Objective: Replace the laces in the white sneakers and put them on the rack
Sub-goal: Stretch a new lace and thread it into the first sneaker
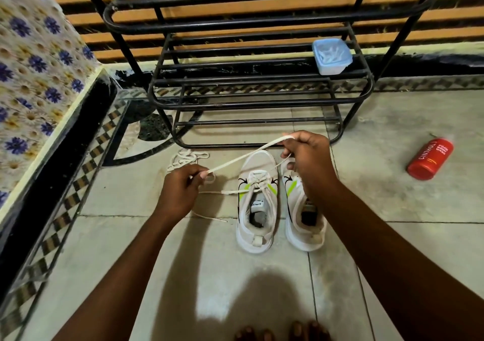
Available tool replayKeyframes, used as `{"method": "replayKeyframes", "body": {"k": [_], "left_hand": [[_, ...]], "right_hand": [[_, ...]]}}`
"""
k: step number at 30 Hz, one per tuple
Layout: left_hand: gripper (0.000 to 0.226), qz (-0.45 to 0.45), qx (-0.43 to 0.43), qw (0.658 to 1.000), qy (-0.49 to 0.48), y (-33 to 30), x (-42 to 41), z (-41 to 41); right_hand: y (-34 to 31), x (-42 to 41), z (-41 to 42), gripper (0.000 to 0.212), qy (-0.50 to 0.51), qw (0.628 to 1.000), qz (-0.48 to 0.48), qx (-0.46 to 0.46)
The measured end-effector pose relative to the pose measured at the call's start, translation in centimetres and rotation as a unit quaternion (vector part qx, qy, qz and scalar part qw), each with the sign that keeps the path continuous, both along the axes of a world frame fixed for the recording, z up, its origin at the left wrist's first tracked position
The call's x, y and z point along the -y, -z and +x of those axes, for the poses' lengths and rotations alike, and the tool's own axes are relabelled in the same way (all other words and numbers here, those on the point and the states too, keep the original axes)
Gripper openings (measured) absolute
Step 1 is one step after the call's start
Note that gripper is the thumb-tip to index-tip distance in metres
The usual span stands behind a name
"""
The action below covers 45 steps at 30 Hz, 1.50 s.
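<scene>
Tiled floor [162, 249]: two white sneakers [258, 204] side by side, loose lace pile [183, 158], red bottle [429, 158] on its side, black rack [251, 84].

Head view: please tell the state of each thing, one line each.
left hand: pinches the lace
right hand: pinches the lace
lace: stretched between both hands
left sneaker: laced, on floor
right sneaker: on floor, lacing hidden
red bottle: lying on its side
plastic box: lid closed, on rack
</scene>
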<state>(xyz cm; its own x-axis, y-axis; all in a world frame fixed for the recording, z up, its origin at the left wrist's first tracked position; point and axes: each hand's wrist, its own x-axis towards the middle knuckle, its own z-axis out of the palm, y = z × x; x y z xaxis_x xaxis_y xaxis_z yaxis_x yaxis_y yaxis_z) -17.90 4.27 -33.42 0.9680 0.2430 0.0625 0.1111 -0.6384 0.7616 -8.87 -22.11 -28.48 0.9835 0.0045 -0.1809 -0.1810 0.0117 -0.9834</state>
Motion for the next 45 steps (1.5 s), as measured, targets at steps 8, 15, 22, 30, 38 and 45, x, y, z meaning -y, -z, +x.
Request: {"method": "replayKeyframes", "body": {"k": [8, 15, 22, 30, 38, 45], "left_hand": [[0.020, 0.121, -0.095, 0.987, -0.039, 4.6, -3.4, -2.0], [0.018, 0.125, -0.096, 0.987, -0.042, 4.9, -2.8, -1.9], [0.019, -0.178, -0.064, 0.980, -0.061, 0.8, 3.3, -0.5], [0.016, -0.337, -0.051, 0.940, -0.034, -1.0, 9.4, 0.5], [0.019, -0.235, -0.071, 0.968, -0.054, 0.9, 11.4, 0.6], [0.023, -0.190, -0.075, 0.976, -0.071, 1.5, 12.5, 0.8]], "right_hand": [[1.7, 0.5, 0.5, 0.018, 0.063, 0.993, -0.100, -0.030], [2.8, -0.4, 0.7, 0.022, -0.008, 0.995, 0.022, -0.096], [5.2, -0.4, -2.1, 0.024, -0.067, 0.957, -0.279, 0.052], [6.7, -1.0, -6.3, 0.021, -0.092, 0.901, -0.380, 0.187], [6.1, -0.6, -6.8, 0.022, -0.036, 0.947, -0.305, 0.095], [5.9, -0.4, -6.5, 0.021, -0.036, 0.960, -0.274, 0.055]]}}
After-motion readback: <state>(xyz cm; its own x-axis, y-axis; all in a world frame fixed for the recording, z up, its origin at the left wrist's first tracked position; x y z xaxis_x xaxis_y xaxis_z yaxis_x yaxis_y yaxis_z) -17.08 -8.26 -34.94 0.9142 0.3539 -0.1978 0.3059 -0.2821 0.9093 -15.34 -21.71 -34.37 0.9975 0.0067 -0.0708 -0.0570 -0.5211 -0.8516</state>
